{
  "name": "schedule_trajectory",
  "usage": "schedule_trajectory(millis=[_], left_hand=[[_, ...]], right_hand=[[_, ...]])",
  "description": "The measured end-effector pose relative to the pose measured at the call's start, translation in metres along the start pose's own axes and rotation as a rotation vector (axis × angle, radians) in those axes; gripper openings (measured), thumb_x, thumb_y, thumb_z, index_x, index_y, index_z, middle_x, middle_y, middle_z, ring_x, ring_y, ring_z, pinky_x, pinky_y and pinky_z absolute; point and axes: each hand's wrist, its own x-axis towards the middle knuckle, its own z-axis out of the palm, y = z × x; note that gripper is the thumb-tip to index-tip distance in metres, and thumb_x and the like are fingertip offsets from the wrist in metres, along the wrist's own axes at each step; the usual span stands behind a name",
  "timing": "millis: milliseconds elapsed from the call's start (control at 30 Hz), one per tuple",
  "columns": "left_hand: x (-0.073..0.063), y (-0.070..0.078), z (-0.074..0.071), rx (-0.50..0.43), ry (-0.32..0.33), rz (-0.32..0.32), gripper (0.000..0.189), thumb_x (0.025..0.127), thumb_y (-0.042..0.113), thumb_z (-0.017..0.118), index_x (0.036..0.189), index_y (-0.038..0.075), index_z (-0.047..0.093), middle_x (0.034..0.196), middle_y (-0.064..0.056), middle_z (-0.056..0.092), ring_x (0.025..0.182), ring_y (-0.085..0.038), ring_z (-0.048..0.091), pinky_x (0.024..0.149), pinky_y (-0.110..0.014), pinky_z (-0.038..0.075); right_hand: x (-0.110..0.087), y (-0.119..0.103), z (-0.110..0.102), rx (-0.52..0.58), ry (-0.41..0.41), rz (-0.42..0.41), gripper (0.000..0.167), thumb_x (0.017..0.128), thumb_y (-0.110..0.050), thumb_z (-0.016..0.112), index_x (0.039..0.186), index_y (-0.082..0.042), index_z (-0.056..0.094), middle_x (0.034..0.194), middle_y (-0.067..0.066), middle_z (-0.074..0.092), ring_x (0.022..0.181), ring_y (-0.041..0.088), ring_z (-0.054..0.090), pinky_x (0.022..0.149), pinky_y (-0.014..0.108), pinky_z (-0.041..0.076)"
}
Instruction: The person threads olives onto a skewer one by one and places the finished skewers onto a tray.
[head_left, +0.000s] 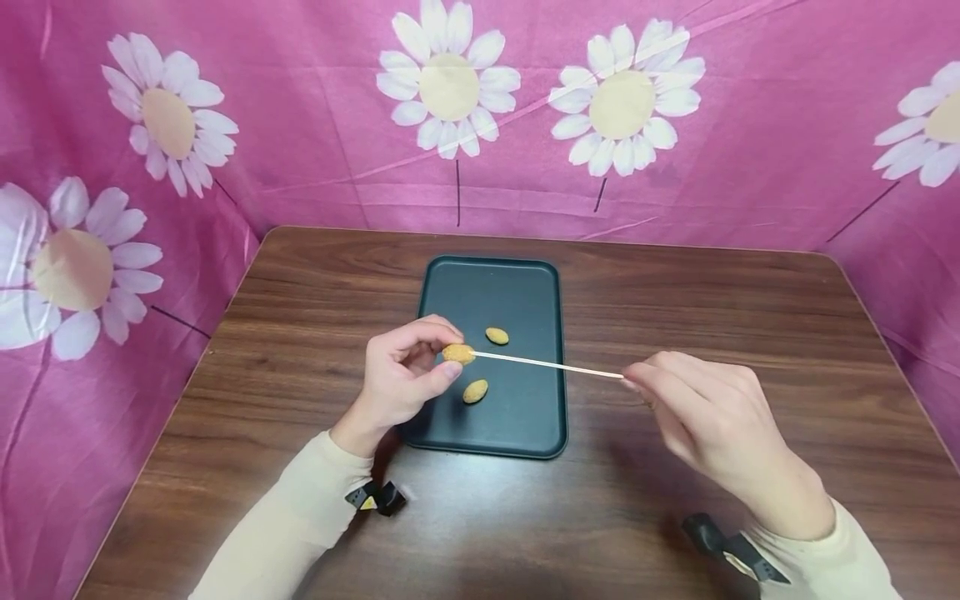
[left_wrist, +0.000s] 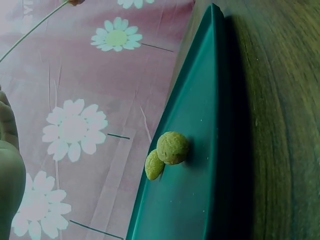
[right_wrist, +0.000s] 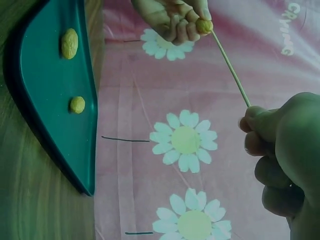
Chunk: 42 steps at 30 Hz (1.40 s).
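My left hand [head_left: 397, 371] pinches a golden-brown oval food ball [head_left: 458, 354] between thumb and fingers, above a dark green tray [head_left: 525, 425]. A thin wooden skewer [head_left: 551, 364] runs from that ball to my right hand [head_left: 712, 417], which pinches its other end. The skewer's tip meets the ball's right end; how deep it goes I cannot tell. Two more such balls lie on the tray, a far ball [head_left: 497, 336] and a near ball [head_left: 475, 392]. In the right wrist view the held ball [right_wrist: 204, 26] and skewer [right_wrist: 231, 69] show against the cloth.
The tray sits on a brown wood-grain table [head_left: 315, 292] with raised rims. A pink cloth [head_left: 300, 108] with white daisies hangs behind and at both sides. Small black devices are strapped at the left wrist [head_left: 377, 497] and the right wrist [head_left: 731, 550].
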Motion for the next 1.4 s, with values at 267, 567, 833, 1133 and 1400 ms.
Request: schedule_trajectory(millis=[267, 567, 833, 1133, 1400], left_hand=[[0.002, 0.001, 0.002, 0.0, -0.029, 0.035, 0.025, 0.095, 0.011, 0.084, 0.103, -0.009, 0.073, 0.106, 0.003, 0.077, 0.093, -0.012, 0.066, 0.082, -0.02, 0.059], [-0.002, 0.0, 0.001, -0.015, 0.005, 0.003, 0.022, 0.094, 0.008, 0.084, 0.103, -0.009, 0.074, 0.105, 0.002, 0.077, 0.094, -0.012, 0.066, 0.082, -0.019, 0.059], [-0.002, 0.001, 0.001, -0.03, 0.015, -0.018, 0.015, 0.094, 0.005, 0.082, 0.107, -0.001, 0.077, 0.105, 0.002, 0.075, 0.094, -0.01, 0.066, 0.081, -0.017, 0.058], [-0.003, 0.002, 0.002, -0.026, 0.014, -0.017, 0.02, 0.094, 0.006, 0.082, 0.104, -0.008, 0.074, 0.105, 0.002, 0.075, 0.094, -0.011, 0.066, 0.082, -0.018, 0.058], [-0.002, 0.003, 0.002, 0.0, 0.001, 0.01, 0.032, 0.094, 0.01, 0.084, 0.1, -0.017, 0.068, 0.105, 0.002, 0.076, 0.094, -0.012, 0.066, 0.081, -0.019, 0.059]], right_hand=[[-0.005, 0.003, 0.001, 0.03, -0.012, -0.013, 0.037, 0.114, -0.017, 0.049, 0.092, 0.0, 0.074, 0.069, -0.004, 0.054, 0.055, 0.009, 0.042, 0.044, 0.025, 0.031], [0.0, 0.0, 0.007, 0.041, 0.077, -0.019, 0.038, 0.114, -0.019, 0.055, 0.086, -0.001, 0.074, 0.067, -0.002, 0.058, 0.053, 0.013, 0.046, 0.045, 0.028, 0.036], [0.005, -0.002, 0.011, 0.038, 0.143, -0.064, 0.035, 0.112, -0.014, 0.057, 0.083, -0.001, 0.071, 0.067, 0.0, 0.059, 0.053, 0.015, 0.044, 0.044, 0.028, 0.032], [0.003, -0.001, 0.009, 0.048, 0.095, -0.064, 0.034, 0.112, -0.014, 0.055, 0.089, 0.0, 0.075, 0.07, -0.001, 0.06, 0.056, 0.014, 0.046, 0.046, 0.027, 0.035], [0.003, 0.001, 0.008, 0.06, 0.035, -0.057, 0.035, 0.114, -0.015, 0.052, 0.092, 0.002, 0.074, 0.071, -0.002, 0.057, 0.057, 0.012, 0.045, 0.046, 0.026, 0.033]])
